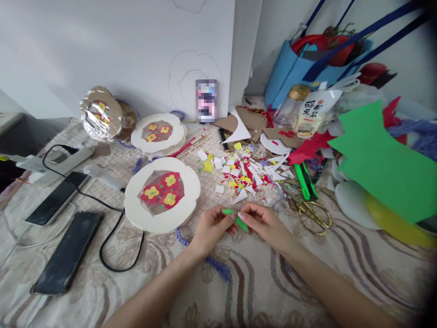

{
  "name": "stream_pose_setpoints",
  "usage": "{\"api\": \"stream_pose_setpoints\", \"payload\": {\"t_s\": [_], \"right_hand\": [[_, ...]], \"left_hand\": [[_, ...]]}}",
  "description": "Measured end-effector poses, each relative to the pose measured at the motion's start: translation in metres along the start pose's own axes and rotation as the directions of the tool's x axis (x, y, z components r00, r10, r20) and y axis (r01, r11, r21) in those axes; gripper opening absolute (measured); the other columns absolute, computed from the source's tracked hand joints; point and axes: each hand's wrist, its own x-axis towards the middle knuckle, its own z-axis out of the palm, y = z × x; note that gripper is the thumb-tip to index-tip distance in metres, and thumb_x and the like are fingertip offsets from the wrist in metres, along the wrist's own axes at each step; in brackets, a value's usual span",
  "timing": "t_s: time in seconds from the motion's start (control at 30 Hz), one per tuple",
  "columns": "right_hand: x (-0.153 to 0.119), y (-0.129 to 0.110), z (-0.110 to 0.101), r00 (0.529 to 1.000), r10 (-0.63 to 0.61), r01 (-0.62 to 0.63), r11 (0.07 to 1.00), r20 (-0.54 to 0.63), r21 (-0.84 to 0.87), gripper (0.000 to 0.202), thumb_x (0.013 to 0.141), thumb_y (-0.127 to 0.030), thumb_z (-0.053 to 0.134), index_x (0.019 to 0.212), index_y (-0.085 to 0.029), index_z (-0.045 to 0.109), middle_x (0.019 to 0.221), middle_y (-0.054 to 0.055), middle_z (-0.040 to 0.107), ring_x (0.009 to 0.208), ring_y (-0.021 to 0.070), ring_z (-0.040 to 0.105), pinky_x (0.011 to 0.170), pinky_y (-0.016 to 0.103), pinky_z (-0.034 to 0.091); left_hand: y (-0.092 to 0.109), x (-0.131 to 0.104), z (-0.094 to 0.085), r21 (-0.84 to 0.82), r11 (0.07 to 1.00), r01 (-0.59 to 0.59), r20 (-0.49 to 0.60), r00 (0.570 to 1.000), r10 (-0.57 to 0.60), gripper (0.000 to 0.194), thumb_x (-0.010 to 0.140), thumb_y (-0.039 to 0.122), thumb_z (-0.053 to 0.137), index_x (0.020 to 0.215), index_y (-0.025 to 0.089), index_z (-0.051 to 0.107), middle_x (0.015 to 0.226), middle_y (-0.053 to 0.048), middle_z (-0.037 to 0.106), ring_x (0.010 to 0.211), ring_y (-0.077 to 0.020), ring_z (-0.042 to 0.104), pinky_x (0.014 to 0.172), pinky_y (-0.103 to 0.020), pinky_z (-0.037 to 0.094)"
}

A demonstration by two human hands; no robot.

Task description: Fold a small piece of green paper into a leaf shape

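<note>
Between my fingertips is a small folded-looking piece of green paper (242, 224), held over the patterned tablecloth. My left hand (213, 228) pinches its left side, and my right hand (261, 221) pinches it from the right, thumbs close together. To the left lies a white scalloped frame (134, 200) with red and yellow paper flowers (170, 199) in its middle. Gold-handled scissors (312, 216) rest to the right of my right hand, beside a green box cutter (306, 181). Paper scraps (244, 175) are strewn just beyond my hands.
A large green paper sheet (389, 164) lies at right, near a blue bag (280, 77), a jar (290, 102) and a pouch (316, 109). Another flower frame (139, 132) sits behind. Phones (68, 255), a power strip (64, 166) and a black cable (102, 250) occupy the left.
</note>
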Motion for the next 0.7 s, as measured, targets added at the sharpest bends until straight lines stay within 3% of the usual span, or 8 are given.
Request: {"api": "stream_pose_setpoints", "payload": {"t_s": [0.4, 0.53, 0.63, 0.7], "right_hand": [[-0.0013, -0.0006, 0.0005, 1.0, 0.018, -0.017, 0.999, 0.013, -0.047, 0.026, 0.087, -0.04, 0.051, 0.074, -0.018, 0.051, 0.059, -0.004, 0.047, 0.052, 0.0087, 0.046, 0.049, 0.02, 0.036], [-0.0021, -0.0012, -0.0015, 1.0, 0.011, -0.013, 0.998, -0.027, -0.06, 0.027, 0.089, -0.04, 0.048, 0.073, -0.018, 0.05, 0.058, -0.004, 0.048, 0.053, 0.0093, 0.048, 0.05, 0.02, 0.037], [-0.0033, -0.0014, -0.0049, 0.997, -0.066, 0.061, 0.991, -0.039, -0.115, 0.022, 0.092, -0.035, 0.042, 0.082, -0.019, 0.053, 0.063, -0.001, 0.052, 0.058, 0.0118, 0.051, 0.055, 0.022, 0.042], [-0.0036, -0.0011, -0.0081, 0.978, -0.203, 0.191, 0.962, -0.043, -0.195, 0.012, 0.091, -0.028, 0.045, 0.094, -0.021, 0.054, 0.08, 0.003, 0.056, 0.071, 0.0146, 0.055, 0.063, 0.025, 0.046]], "left_hand": [[-0.001, 0.0004, -0.0002, 0.027, 0.998, -0.048, -0.051, 0.997, 0.05, 0.027, 0.077, 0.038, 0.063, 0.07, 0.013, 0.058, 0.056, -0.001, 0.062, 0.053, -0.0098, 0.055, 0.056, -0.022, 0.045], [-0.0012, 0.0011, -0.0004, -0.045, 0.999, -0.007, -0.003, 1.0, 0.007, 0.027, 0.071, 0.036, 0.069, 0.074, 0.011, 0.06, 0.06, -0.002, 0.064, 0.055, -0.0107, 0.057, 0.057, -0.023, 0.047], [0.0001, 0.0012, -0.0018, -0.152, 0.987, 0.061, 0.016, 0.998, -0.059, 0.029, 0.069, 0.037, 0.071, 0.074, 0.011, 0.06, 0.061, -0.002, 0.065, 0.056, -0.0111, 0.058, 0.059, -0.024, 0.048], [0.0013, 0.001, -0.0029, -0.227, 0.968, 0.109, 0.042, 0.994, -0.102, 0.03, 0.067, 0.038, 0.073, 0.074, 0.011, 0.06, 0.062, -0.002, 0.065, 0.057, -0.011, 0.059, 0.058, -0.023, 0.048]]}}
